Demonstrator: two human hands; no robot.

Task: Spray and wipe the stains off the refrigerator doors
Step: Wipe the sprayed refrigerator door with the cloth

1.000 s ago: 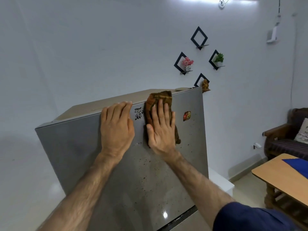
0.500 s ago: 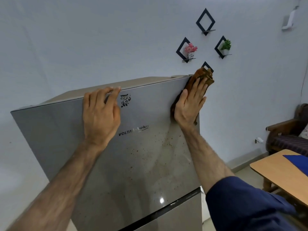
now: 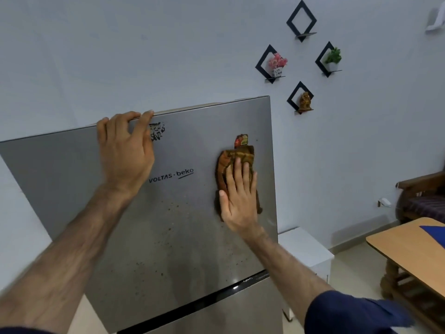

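Note:
The grey refrigerator's upper door (image 3: 72, 179) fills the middle of the view, with small brown stain specks (image 3: 168, 227) scattered over its lower half. My right hand (image 3: 238, 201) lies flat on a brown cloth (image 3: 237, 156), pressing it against the door near the right edge, just below a red sticker (image 3: 241, 140). My left hand (image 3: 125, 150) grips the top edge of the door, fingers curled over it, beside a dark smudged mark (image 3: 157, 131). The lower door (image 3: 216, 317) starts under a black seam. No spray bottle is in view.
A wooden table (image 3: 404, 244) with a blue item stands at the right, and a dark wooden sofa (image 3: 423, 196) behind it. A white box (image 3: 305, 249) sits on the floor by the refrigerator's right side. Diamond-shaped wall shelves (image 3: 272, 65) hang above.
My right hand has slid the cloth down from the door's top right corner to below the red sticker. My left hand stays on the top edge. The view has shifted closer.

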